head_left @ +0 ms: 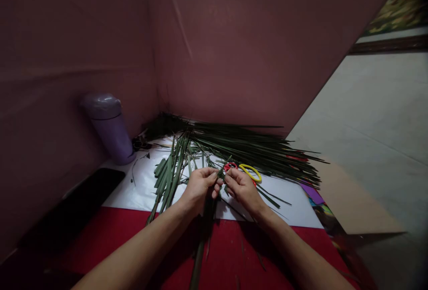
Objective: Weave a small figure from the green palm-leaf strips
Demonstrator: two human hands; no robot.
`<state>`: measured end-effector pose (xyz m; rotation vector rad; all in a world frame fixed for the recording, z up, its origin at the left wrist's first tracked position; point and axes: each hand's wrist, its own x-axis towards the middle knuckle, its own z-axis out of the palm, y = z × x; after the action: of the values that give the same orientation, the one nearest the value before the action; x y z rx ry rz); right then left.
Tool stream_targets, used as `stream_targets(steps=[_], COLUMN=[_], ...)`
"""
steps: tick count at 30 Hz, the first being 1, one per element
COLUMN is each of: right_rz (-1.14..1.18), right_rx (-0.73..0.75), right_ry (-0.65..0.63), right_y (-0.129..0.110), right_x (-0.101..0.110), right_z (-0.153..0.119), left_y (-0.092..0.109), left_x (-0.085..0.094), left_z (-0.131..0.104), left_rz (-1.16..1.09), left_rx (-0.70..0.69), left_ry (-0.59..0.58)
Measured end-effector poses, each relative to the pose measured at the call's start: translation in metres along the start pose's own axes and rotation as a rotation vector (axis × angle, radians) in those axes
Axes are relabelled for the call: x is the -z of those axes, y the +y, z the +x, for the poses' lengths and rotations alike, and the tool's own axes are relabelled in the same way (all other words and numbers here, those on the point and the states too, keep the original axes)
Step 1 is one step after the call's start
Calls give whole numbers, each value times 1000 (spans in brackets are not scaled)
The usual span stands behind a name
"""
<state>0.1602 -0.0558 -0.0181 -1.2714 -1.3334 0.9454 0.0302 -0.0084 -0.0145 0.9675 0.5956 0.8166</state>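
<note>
My left hand (199, 186) and my right hand (245, 190) are close together over the white sheet, each with thumb and fingers pinched. Between them runs a small piece of green leaf strip (221, 172), gripped from both sides; its exact shape is partly hidden by my fingers. Just behind my right hand lie looped handles, one red (230, 166) and one yellow (252, 173), apparently of scissors. A long leaf strip (199, 254) stretches below my hands across the red surface. Left of my left hand lie several narrow green leaf strips (172, 178).
A large bundle of long dark leaves (254, 147) spreads along the back. At the left stand a purple tumbler (115, 138) and a flat black object (76, 205). The white sheet (133, 192) lies on a red surface (123, 232). A tan board (357, 200) is at the right.
</note>
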Motion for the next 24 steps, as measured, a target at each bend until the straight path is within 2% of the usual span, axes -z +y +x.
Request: stream_targets(steps=[4, 11, 17, 24], right_rz=[27, -61, 39, 33], right_rx=[3, 91, 159, 119], right_ry=[-16, 44, 75, 97], right_y=[1, -1, -8, -4], right_x=[2, 2, 3, 3], right_z=[0, -1, -2, -3], left_y=[-2, 7, 10, 6], left_x=[-1, -7, -11, -15], left_z=[0, -9, -17, -17], left_rz=[-16, 0, -79, 1], left_rx=[6, -34, -21, -153], left_ry=[3, 68, -77, -105])
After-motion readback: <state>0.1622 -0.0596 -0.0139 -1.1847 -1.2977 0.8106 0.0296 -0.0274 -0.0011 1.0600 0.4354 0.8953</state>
